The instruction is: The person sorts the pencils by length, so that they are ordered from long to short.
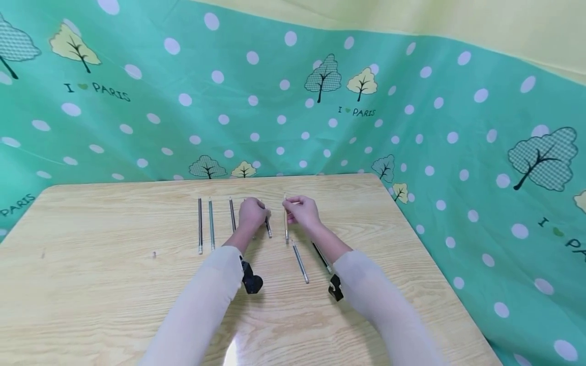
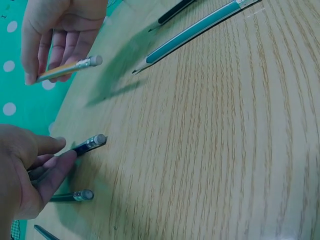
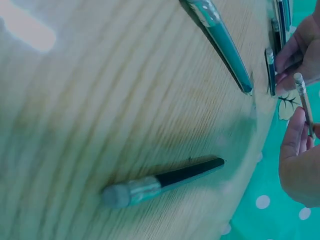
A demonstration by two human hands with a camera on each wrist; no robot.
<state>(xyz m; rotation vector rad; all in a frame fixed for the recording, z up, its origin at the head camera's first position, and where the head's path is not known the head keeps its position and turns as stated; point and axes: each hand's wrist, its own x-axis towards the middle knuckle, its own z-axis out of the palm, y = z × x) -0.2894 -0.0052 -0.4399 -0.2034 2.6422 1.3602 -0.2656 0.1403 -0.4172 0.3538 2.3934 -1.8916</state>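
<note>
My left hand (image 1: 252, 213) pinches a dark pencil (image 2: 90, 145) between thumb and fingers, its eraser end toward me, low over the table. In my right hand (image 1: 303, 211) is a yellow pencil (image 1: 286, 226), held upright in the head view; the left wrist view shows it raised, with its shadow on the wood. Another dark pencil (image 2: 75, 196) lies beside the left hand, mostly covered by it in the head view. Nearer me, below the right hand, lie a blue-green pencil (image 1: 300, 262) and a black pencil (image 1: 322, 258), the latter partly under the right forearm.
To the left of the left hand, a black pencil (image 1: 200, 226), a teal pencil (image 1: 211, 223) and a dark pencil (image 1: 232, 213) lie roughly side by side. A tiny object (image 1: 154, 254) sits farther left on the wooden table (image 1: 100, 295). A green dotted curtain (image 1: 256, 96) borders the back and right.
</note>
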